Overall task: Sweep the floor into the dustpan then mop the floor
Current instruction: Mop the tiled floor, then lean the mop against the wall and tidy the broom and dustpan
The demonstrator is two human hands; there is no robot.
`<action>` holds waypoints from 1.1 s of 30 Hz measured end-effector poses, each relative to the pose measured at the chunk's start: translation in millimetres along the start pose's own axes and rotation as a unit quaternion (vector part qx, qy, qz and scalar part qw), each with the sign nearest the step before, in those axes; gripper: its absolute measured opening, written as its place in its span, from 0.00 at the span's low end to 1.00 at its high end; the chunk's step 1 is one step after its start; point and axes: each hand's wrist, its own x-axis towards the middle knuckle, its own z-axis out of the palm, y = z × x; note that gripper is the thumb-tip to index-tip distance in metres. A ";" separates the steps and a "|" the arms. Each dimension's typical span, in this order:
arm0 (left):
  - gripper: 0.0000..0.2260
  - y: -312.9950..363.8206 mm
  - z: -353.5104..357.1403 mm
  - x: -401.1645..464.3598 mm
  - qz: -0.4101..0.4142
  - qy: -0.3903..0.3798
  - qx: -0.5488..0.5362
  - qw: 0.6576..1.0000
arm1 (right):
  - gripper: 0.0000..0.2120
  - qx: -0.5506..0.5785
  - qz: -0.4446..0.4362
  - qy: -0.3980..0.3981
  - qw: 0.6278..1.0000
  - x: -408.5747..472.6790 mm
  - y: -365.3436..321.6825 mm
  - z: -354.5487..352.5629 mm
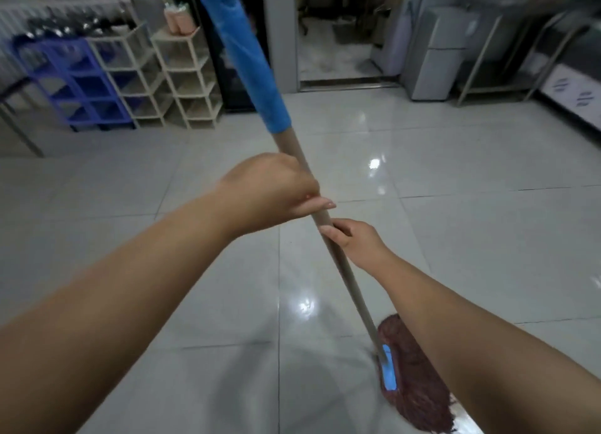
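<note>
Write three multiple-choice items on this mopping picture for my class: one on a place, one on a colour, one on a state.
1. Where is the mop head?
A. On the floor, lower right
B. Inside the doorway
C. On the blue rack

2. What colour is the grip at the top of the handle?
A. Red
B. Blue
C. Green

3. How is the handle held?
A. By the left hand only
B. By neither hand
C. By both hands

Key: 1 A, the head lies on the tiles at lower right. 2 B, the sleeve is plainly blue. 3 C, the left hand grips above the right hand.
</note>
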 end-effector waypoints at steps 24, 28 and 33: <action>0.13 271.5 145.7 319.7 0.011 -0.146 -0.546 0.825 | 0.09 0.129 0.103 0.352 0.921 -80.2 162.1 -299.3; 0.06 301.1 157.1 350.6 0.063 -0.192 -0.566 0.799 | 0.08 0.134 0.140 0.413 0.890 -93.7 169.8 -320.4; 0.10 340.1 164.7 379.9 0.094 -0.270 -0.641 0.713 | 0.06 0.170 0.162 0.510 0.828 -113.5 158.3 -363.2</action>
